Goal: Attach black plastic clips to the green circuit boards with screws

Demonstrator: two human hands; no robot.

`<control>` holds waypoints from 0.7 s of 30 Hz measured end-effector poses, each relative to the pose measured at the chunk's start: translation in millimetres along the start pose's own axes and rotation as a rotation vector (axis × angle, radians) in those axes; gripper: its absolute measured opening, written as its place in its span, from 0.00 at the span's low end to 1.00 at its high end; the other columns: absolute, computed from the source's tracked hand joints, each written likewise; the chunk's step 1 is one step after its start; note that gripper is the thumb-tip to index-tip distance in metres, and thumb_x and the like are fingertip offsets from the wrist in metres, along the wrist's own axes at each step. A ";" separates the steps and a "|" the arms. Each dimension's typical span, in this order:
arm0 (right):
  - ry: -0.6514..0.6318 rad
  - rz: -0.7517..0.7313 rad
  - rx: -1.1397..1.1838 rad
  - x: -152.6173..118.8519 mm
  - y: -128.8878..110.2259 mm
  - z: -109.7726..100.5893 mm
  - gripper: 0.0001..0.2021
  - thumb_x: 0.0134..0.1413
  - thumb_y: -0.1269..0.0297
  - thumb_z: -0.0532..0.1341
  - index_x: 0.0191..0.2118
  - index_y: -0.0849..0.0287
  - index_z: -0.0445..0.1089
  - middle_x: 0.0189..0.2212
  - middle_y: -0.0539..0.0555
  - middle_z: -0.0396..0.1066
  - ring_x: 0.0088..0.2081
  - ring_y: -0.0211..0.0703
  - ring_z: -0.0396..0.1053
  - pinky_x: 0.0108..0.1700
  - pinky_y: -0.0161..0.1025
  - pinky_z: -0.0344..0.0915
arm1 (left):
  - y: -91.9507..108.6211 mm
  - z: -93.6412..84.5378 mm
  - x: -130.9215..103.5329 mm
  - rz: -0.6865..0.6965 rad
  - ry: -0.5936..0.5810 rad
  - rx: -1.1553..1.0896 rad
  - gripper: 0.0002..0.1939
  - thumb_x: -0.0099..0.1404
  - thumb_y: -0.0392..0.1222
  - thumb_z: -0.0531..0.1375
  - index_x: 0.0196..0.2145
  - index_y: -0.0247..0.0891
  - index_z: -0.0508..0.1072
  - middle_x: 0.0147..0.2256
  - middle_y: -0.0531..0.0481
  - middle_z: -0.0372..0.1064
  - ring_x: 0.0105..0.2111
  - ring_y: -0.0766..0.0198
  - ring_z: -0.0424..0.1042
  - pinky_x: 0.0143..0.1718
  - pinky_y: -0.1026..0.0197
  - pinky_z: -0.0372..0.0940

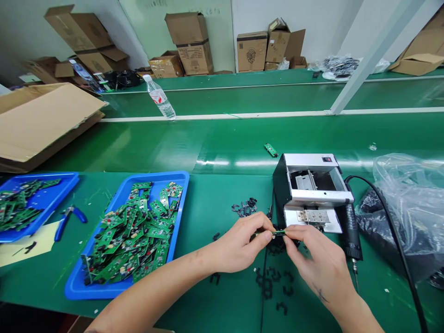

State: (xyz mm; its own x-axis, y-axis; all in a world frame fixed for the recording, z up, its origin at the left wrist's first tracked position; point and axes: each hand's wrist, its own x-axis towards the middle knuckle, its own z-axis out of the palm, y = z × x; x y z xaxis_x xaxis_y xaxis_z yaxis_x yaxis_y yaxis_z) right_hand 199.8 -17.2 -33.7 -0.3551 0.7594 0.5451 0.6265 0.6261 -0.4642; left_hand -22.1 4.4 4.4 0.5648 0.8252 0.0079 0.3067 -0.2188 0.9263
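Note:
Between my two hands, in front of the silver and black machine (307, 196), is a small green circuit board (278, 233). My left hand (244, 243) pinches its left end between thumb and finger. The fingertips of my right hand (317, 256) close on its right end. Fingers cover much of the board, so its details are hidden. Small black plastic clips (268, 287) lie scattered on the green mat below my hands, and a further pile of black clips (244, 207) sits just beyond my left hand.
Left of me, a blue tray (183, 203) holds many circuit boards; a second blue tray (71, 185) stands farther left, with blue-handled pliers (67, 221) between. A black screwdriver-like tool (351, 233), its cable (391, 222) and a plastic bag (405, 208) are right. A water bottle (160, 98) stands behind.

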 end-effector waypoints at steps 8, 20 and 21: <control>0.139 -0.146 -0.272 -4.3 20.5 -15.4 0.14 0.52 0.79 0.68 0.42 0.57 0.72 0.36 0.55 0.74 0.36 0.44 0.72 0.42 0.42 0.70 | -18.2 7.0 28.5 0.314 0.002 0.124 0.07 0.72 0.35 0.55 0.40 0.36 0.73 0.45 0.43 0.71 0.44 0.61 0.72 0.49 0.60 0.67; 0.142 0.006 -0.233 -16.7 31.5 -29.8 0.08 0.60 0.73 0.65 0.43 0.56 0.74 0.35 0.53 0.77 0.36 0.43 0.75 0.44 0.41 0.70 | -48.1 15.8 30.4 0.627 0.023 0.826 0.12 0.73 0.29 0.51 0.47 0.32 0.73 0.50 0.41 0.72 0.45 0.58 0.66 0.44 0.58 0.69; 0.165 0.129 -0.274 -16.6 38.4 -39.8 0.07 0.62 0.68 0.63 0.45 0.55 0.74 0.36 0.54 0.78 0.36 0.45 0.76 0.44 0.42 0.71 | -47.4 16.2 30.6 0.630 0.030 0.852 0.13 0.73 0.29 0.50 0.47 0.32 0.73 0.50 0.42 0.72 0.45 0.58 0.66 0.43 0.59 0.69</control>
State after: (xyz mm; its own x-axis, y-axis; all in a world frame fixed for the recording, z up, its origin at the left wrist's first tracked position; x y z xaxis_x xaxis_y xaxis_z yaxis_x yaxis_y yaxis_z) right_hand 257.4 -12.8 -32.8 -0.1576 0.7762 0.6105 0.8297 0.4393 -0.3443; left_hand -6.9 31.5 -45.4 0.7933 0.4457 0.4148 0.4076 -0.8948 0.1819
